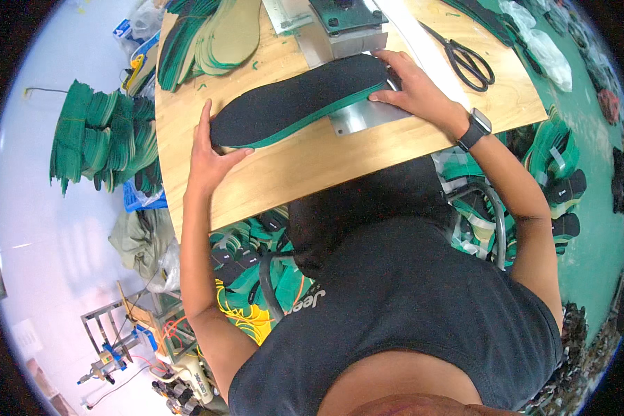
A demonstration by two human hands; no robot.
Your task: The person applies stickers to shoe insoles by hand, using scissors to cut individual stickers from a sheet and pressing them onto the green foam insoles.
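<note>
Between my two hands lies a shoe insole, black on top with a green edge, slanting across the wooden table. My left hand grips its rounded left end, thumb along the near edge and fingers up the far side. At the other end, my right hand pinches the insole's right tip, thumb below and fingers above. Under that right end is a flat metal plate of a small machine with a dark top, standing just beyond the insole. A watch is on my right wrist.
Stacked green and tan insoles lie at the table's far left. Black-handled scissors rest on the right, beside a white strip. More green stacks stand left of the wooden table. Bundled insoles fill the floor at right.
</note>
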